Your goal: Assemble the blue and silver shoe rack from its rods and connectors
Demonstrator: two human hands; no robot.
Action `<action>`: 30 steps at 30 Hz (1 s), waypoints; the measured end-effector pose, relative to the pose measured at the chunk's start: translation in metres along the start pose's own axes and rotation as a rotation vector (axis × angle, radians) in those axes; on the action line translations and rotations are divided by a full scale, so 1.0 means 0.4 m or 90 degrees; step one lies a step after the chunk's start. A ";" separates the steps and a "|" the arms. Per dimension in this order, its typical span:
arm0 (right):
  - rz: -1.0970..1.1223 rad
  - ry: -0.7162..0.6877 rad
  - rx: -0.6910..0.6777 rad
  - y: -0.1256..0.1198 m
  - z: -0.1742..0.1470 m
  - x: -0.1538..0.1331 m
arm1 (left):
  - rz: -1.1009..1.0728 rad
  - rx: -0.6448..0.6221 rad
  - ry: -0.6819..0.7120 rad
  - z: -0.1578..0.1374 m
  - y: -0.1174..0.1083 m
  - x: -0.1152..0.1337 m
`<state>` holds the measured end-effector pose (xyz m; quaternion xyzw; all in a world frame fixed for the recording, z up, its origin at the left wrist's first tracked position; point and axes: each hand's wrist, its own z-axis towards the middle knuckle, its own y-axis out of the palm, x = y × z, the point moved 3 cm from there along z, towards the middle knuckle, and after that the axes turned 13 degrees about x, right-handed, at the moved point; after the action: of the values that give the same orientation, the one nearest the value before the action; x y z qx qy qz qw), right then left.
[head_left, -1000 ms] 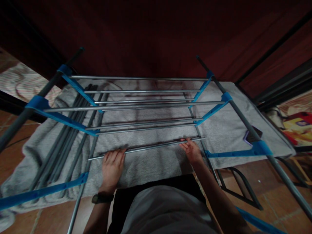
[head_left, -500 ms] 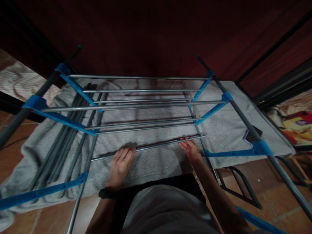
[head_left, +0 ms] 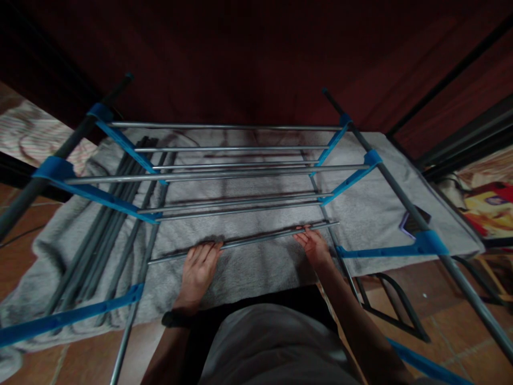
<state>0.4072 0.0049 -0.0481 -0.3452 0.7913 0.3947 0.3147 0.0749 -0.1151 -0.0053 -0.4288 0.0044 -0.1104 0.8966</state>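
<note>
On a grey towel, a loose metal rod is held level by both hands. The left hand and right hand rest half-open, fingertips curled on it. Judged mid-fitting; next, both rod ends need seating into the blue brackets.

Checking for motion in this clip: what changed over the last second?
The left hand slid right along the loose thin grey metal rod, from near its left end toward the middle. The right hand stayed at the rod's right part, and the blue-jointed metal rack frame and grey towel did not move.
</note>
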 end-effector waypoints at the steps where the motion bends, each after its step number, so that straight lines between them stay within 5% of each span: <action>1: -0.002 -0.002 -0.007 -0.001 -0.001 0.000 | -0.001 0.003 0.002 0.000 0.000 0.000; 17: 0.021 -0.006 0.071 0.001 0.009 0.008 | -0.010 0.055 -0.027 -0.015 -0.007 -0.010; 30: -0.004 -0.009 0.005 -0.001 -0.005 -0.006 | 0.019 0.031 -0.016 -0.011 -0.003 -0.006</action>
<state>0.4085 0.0039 -0.0453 -0.3438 0.7895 0.3931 0.3225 0.0717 -0.1187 -0.0073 -0.4084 -0.0035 -0.0918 0.9082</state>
